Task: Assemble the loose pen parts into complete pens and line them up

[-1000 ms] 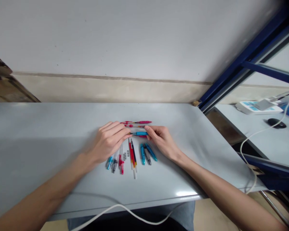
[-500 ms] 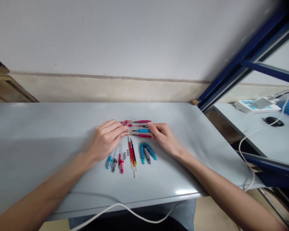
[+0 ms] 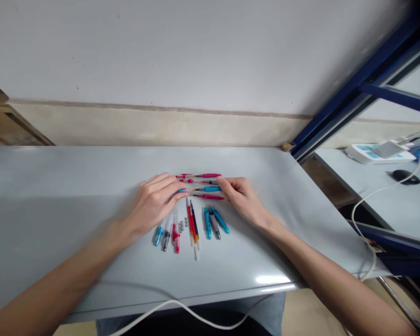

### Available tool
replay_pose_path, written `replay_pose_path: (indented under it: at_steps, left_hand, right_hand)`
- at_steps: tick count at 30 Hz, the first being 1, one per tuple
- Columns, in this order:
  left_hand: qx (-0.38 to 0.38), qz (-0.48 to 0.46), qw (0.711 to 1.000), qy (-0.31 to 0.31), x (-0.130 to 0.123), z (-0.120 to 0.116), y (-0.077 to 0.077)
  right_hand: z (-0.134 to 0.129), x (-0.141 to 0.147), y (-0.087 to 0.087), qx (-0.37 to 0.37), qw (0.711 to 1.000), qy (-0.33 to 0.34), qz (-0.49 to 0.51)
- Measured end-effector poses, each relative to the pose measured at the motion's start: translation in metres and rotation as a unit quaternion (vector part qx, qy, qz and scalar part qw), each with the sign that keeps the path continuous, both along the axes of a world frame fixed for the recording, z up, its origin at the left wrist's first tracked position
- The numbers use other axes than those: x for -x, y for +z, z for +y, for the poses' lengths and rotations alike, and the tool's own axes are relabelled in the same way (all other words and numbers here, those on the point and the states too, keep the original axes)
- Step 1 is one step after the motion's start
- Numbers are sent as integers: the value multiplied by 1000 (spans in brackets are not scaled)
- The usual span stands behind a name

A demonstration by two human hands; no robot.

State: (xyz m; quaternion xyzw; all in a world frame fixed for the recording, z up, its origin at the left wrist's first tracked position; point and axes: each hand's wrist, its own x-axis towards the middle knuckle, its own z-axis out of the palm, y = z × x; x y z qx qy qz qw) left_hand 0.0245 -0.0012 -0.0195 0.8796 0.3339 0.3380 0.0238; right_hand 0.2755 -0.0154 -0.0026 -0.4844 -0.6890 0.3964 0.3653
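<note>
Several ballpoint pens lie side by side across the grey table between my hands. A pink pen (image 3: 210, 175) is farthest, then a grey-gripped pen (image 3: 210, 182), a blue pen (image 3: 212, 189) and a nearer pink pen (image 3: 213, 197). My left hand (image 3: 159, 196) is closed at the left ends of the row, its fingertips on the blue pen and partly covering the others. My right hand (image 3: 243, 196) pinches the blue pen's right end between thumb and fingers, close beside the nearer pink pen's tip.
Nearer me lie clear pen barrels (image 3: 166, 235), small clear pieces (image 3: 182, 225), ink refills (image 3: 193, 224) and blue and grey grip sections (image 3: 215, 223). A white cable (image 3: 182, 304) crosses the table's front edge. At right, beyond a blue frame (image 3: 331, 88), is a black mouse (image 3: 405, 176).
My right hand has shifted slightly right, and the blue and nearer pink pens sit a little farther right. More blue shows at my left fingertips. The view has tilted slightly.
</note>
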Motion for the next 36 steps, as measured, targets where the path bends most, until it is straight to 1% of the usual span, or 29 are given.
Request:
replay_pose_path:
  at_steps: [4,11,20,29,31,36]
  left_hand:
    - [14,-5,1000,0,-1,0,-1]
    - [64,-3,998,-5,-1,1,-3]
    - [61,-24,998,-16,3,5,-7]
    - [68,-11,997,-40,3,7,-11]
    - [70,-6,997,-41,3,7,-12]
    - [71,9,996,-47,3,7,-13]
  right_hand:
    - [0,-1,3,-2,1000,-1,4]
    - [0,-4,10,-32,999,14,-8]
    - [3,-6,1,-32,999,32,-26]
    - [3,-7,0,-71,995,24,-64]
    - [4,-9,0,-76,994,38,-71]
    - [10,-17,4,-100,983,103,-118]
